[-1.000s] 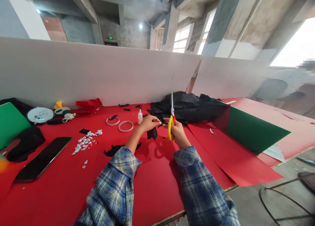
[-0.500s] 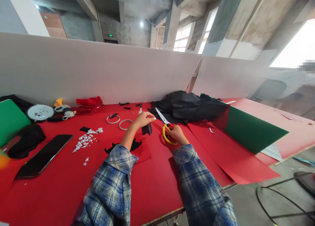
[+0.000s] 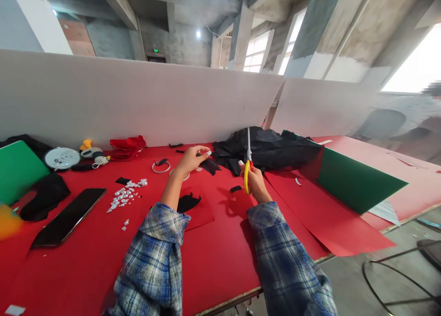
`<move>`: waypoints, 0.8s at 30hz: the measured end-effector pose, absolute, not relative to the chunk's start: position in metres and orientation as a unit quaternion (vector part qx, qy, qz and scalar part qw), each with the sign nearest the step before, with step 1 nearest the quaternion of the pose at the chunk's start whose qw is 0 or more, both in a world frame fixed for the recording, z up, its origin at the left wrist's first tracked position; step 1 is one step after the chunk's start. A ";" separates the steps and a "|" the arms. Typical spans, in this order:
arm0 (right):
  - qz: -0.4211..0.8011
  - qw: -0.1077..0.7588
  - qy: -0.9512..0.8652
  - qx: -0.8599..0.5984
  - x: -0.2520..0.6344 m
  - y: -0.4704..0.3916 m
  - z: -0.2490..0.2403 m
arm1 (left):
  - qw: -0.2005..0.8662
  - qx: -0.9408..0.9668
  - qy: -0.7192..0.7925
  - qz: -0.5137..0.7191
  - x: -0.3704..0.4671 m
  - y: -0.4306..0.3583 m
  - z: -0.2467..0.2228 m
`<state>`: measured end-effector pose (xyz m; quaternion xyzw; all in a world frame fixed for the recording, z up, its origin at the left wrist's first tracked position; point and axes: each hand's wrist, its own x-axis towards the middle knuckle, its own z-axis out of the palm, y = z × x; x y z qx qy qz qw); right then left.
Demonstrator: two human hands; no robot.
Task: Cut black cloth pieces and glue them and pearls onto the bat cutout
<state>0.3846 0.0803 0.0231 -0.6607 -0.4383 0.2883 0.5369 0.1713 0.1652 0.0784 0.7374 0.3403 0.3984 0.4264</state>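
My left hand point(image 3: 190, 161) is closed in a pinch on a small black fabric piece point(image 3: 210, 166) that hangs to the right of its fingertips. My right hand point(image 3: 257, 183) grips yellow-handled scissors point(image 3: 247, 169), their closed blades pointing up and away. Behind the scissors lies a large crumpled black cloth point(image 3: 268, 146). Between my hands, lower down, a small black scrap point(image 3: 236, 189) rests on the red table point(image 3: 220, 261). A jagged black piece point(image 3: 188, 202) lies on red paper below my left wrist.
To the left are a phone point(image 3: 69, 217), white beads point(image 3: 124, 195), a ring point(image 3: 160, 166), a round white item point(image 3: 62, 158) and red fabric point(image 3: 128, 147). A green board point(image 3: 358, 180) stands at the right, near a stool point(image 3: 386, 279). One person point(image 3: 413, 114) is at the far right.
The scissors have swung upright and moved right with my right hand. My left hand has shifted slightly left and up, and the black piece now slants rightward. The small scrap on the table is uncovered.
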 end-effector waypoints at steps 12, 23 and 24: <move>0.420 0.487 -0.492 -0.587 0.343 0.076 0.023 | 0.386 0.792 0.272 0.386 0.106 0.120 0.112; 0.499 0.566 -0.472 -0.455 0.294 0.045 0.047 | 0.415 0.706 0.293 0.493 0.089 0.082 0.060; 0.504 0.569 -0.469 -0.450 0.288 0.045 0.045 | 0.413 0.689 0.303 0.512 0.091 0.081 0.053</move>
